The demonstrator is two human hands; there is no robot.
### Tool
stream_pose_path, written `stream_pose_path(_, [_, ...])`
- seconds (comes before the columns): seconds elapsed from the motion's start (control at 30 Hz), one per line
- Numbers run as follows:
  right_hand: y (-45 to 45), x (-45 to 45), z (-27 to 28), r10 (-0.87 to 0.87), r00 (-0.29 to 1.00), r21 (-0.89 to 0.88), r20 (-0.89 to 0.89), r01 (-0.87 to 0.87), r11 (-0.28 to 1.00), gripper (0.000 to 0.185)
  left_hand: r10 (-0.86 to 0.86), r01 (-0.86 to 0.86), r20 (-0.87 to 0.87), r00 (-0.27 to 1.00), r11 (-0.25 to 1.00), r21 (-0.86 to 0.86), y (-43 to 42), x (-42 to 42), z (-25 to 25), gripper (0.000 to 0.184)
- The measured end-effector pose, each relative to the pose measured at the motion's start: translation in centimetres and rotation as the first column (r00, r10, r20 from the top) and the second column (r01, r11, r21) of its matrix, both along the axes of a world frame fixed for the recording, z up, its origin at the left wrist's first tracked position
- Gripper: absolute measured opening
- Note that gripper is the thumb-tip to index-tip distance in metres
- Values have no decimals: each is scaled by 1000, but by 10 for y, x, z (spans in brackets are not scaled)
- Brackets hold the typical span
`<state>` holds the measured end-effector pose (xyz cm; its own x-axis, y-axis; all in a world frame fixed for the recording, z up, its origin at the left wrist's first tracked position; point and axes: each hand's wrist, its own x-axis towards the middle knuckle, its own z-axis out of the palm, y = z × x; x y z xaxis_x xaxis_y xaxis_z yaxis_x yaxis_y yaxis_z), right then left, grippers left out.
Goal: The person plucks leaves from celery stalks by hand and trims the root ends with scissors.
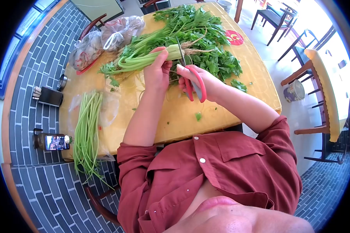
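Observation:
My left hand [158,73] is closed around a bunch of celery [138,62], its pale stalks pointing left and its stringy roots [198,50] right. In my right hand [190,77] are scissors [198,88] with red and grey handles. Their blades reach up across the root end of the bunch; whether they are parted is hard to tell. Behind my hands lies a big heap of leafy celery [206,27]. A pile of bare, leafless green stalks [87,128] rests on a clear plastic bag at the table's left edge.
A yellow cloth covers the table [221,116], with leaf scraps scattered on it. Filled plastic bags [122,31] sit at the back left. A black holder [50,96] and a lit phone [57,142] are along the left side. Chairs [276,19] and a bucket [294,91] stand to the right.

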<state>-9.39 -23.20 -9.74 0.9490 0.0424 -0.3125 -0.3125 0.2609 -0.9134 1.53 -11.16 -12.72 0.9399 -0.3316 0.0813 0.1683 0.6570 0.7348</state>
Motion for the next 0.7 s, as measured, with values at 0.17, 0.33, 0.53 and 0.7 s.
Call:
stream_pose_path(0.17, [-3, 3, -7, -22, 1000, -4, -7, 22, 1000, 38, 7, -6, -30, 1000, 998, 58, 1, 0, -3, 18])
stream_pose_path(0.33, [-1, -4, -14, -73, 996, -36, 45, 74, 997, 34, 55, -42, -95, 994, 990, 136, -3, -3, -1, 17])
stream_pose_path(0.53, [-2, -9, -23, -126, 991, -103, 45, 130, 986, 32, 108, -87, -86, 990, 973, 212, -8, -6, -6, 19])
stream_pose_path(0.7, [-4, -10, -19, -97, 995, -118, 5, 97, 988, 34, 132, -110, -103, 986, 974, 196, -10, -5, -10, 19])
